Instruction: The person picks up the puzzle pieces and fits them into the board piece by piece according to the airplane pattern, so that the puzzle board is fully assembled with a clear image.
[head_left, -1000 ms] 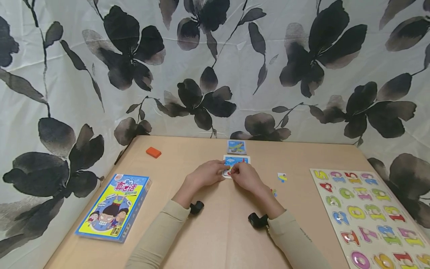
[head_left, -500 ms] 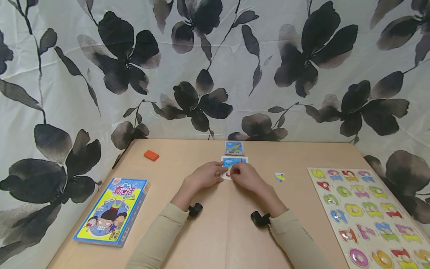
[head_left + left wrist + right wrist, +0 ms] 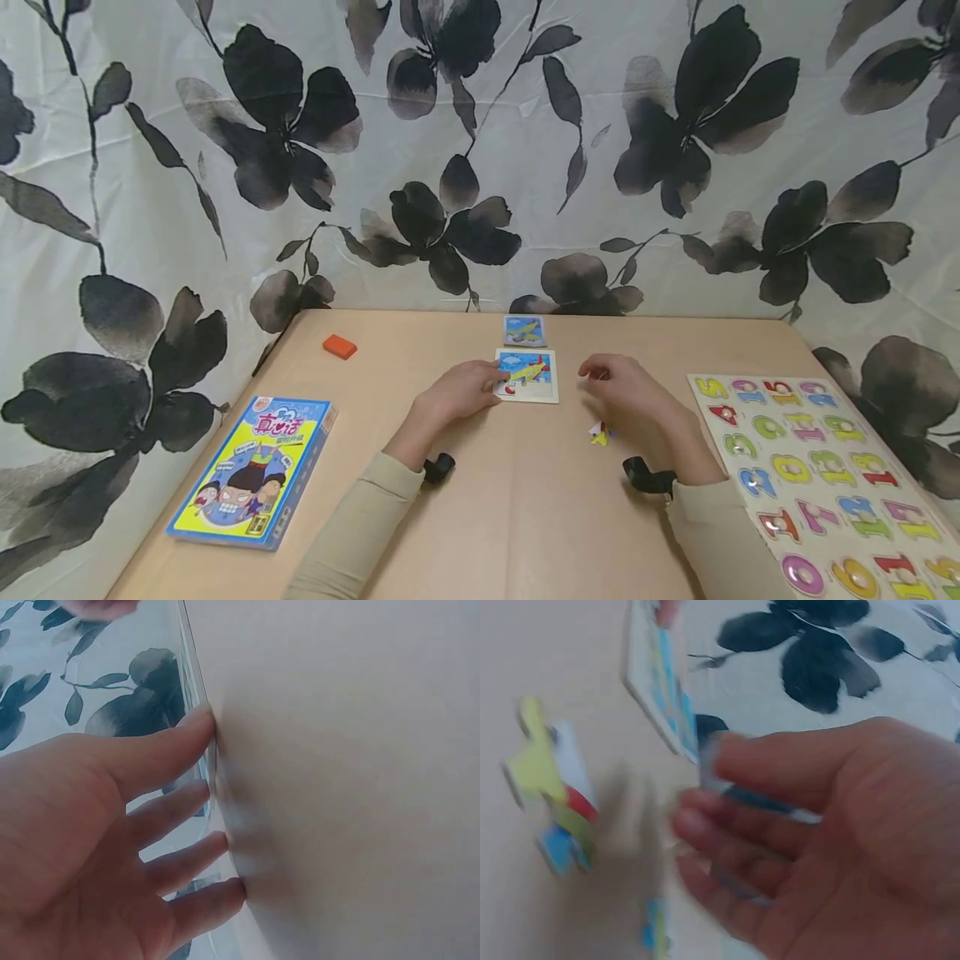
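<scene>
A small jigsaw puzzle in a white-bordered tray lies at the table's middle, with a yellow plane on blue in its picture. My left hand rests at its left edge; in the left wrist view the thumb touches that edge and the other fingers reach down to the table. Right of the tray my right hand hovers, fingers loosely bent, nothing seen between them. Below it lies a loose puzzle piece, yellow and white. A second piece shows low in the right wrist view, hidden by the hand in the head view.
Behind the tray lies a small plane picture card. An orange block sits at the back left, above a blue and yellow box. A sheet of colourful letters and numbers covers the right side. A floral curtain hangs behind.
My right hand has left the puzzle and moved right, over the loose pieces, uncovering the plane picture. The left hand keeps its place at the tray's edge.
</scene>
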A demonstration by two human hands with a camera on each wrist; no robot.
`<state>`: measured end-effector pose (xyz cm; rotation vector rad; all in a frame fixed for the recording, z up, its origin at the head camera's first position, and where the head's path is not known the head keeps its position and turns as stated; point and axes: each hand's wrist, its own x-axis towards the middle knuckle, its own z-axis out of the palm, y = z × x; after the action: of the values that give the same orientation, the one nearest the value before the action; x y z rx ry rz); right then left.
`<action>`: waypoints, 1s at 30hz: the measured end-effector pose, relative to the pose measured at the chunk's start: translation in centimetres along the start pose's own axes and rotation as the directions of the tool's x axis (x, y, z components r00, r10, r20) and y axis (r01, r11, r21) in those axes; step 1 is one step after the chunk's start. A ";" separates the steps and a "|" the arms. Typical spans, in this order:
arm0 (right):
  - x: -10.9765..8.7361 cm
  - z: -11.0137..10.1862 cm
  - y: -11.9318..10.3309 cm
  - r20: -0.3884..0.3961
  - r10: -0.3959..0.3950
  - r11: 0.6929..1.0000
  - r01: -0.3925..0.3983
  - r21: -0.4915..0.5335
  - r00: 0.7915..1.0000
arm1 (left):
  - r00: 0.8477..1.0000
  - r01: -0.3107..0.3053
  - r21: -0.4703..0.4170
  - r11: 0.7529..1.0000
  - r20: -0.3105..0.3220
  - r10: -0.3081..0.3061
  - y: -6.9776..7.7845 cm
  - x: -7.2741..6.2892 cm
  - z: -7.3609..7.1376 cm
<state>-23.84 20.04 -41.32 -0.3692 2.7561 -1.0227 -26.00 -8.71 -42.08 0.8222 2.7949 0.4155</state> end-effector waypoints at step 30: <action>-2.3 0.6 1.1 0.249 -0.073 0.996 0.082 -0.028 0.966 | 0.999 -0.021 -0.024 0.999 -0.030 0.021 -0.2 0.1 0.3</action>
<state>-21.71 21.12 -42.29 -0.5736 2.5564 -0.8750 -26.13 -8.72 -42.41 0.8478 2.8048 0.4674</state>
